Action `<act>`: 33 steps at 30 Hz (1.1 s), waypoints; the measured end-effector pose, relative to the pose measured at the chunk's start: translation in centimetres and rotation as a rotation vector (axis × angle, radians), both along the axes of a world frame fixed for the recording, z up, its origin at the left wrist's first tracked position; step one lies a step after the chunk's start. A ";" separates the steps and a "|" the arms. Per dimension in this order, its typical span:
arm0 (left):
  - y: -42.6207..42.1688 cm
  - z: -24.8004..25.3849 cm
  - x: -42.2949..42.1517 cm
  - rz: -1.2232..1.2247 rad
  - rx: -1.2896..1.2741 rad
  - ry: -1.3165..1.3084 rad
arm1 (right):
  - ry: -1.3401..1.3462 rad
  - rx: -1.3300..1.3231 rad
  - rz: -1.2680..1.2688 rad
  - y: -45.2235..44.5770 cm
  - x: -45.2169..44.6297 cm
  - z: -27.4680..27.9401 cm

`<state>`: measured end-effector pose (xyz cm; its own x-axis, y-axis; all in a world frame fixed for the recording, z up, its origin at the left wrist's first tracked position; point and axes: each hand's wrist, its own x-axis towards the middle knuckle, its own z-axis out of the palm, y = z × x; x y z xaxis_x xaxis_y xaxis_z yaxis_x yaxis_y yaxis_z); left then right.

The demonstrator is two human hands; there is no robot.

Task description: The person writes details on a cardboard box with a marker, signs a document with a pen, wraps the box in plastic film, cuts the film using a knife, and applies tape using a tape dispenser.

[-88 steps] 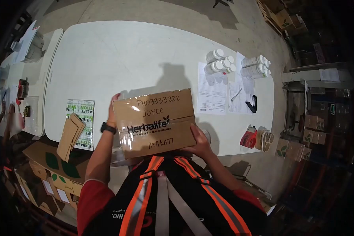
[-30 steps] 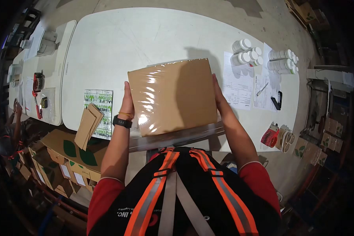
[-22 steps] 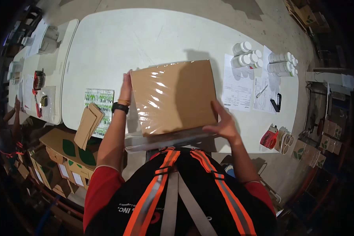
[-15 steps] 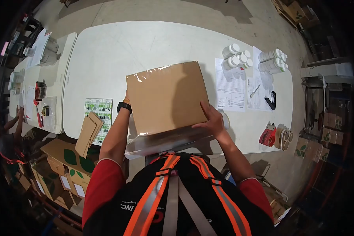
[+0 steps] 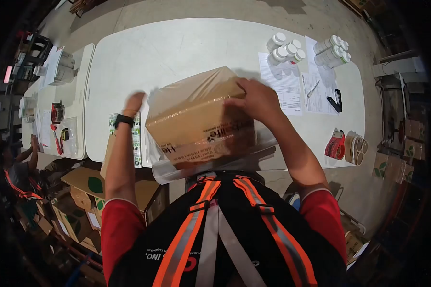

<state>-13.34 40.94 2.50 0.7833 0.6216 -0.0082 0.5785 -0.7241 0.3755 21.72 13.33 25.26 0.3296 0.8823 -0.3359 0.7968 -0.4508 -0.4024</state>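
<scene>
A cardboard box [image 5: 201, 126] with dark printing on its near side is tilted over the near part of the white table [image 5: 177, 43]. Clear film or wide tape shines across its upper faces. My right hand [image 5: 261, 100] grips the box at its far right corner, thumb on the near face. My left hand [image 5: 135, 103], with a black watch at the wrist, is off the box to its left. Motion blurs its fingers, so their pose is unclear. Clear plastic [image 5: 165, 172] lies beneath the box at the table's near edge.
White-lidded bottles [image 5: 285, 50] stand on printed sheets [image 5: 282, 91] at the right, near a pen and a black stapler [image 5: 336, 101]. A red tape dispenser [image 5: 336, 145] sits beside tape rolls [image 5: 357, 148]. Open cartons [image 5: 86, 184] are lower left; another person [image 5: 21, 165] is farther left.
The box has been tipped, bringing its printed side into view. My left hand has let go and moved left. My right hand has shifted up to the box's far right corner.
</scene>
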 end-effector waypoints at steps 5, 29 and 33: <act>-13.6 25.1 8.0 0.444 -0.190 -0.763 | -0.238 0.704 0.166 1.4 -5.2 -2.0; -9.5 9.6 8.8 0.744 -1.640 -1.028 | 1.607 0.238 -0.449 7.5 3.7 -14.9; -8.7 6.9 9.6 0.919 -1.506 -1.035 | 1.333 0.204 -0.499 7.3 3.5 -14.5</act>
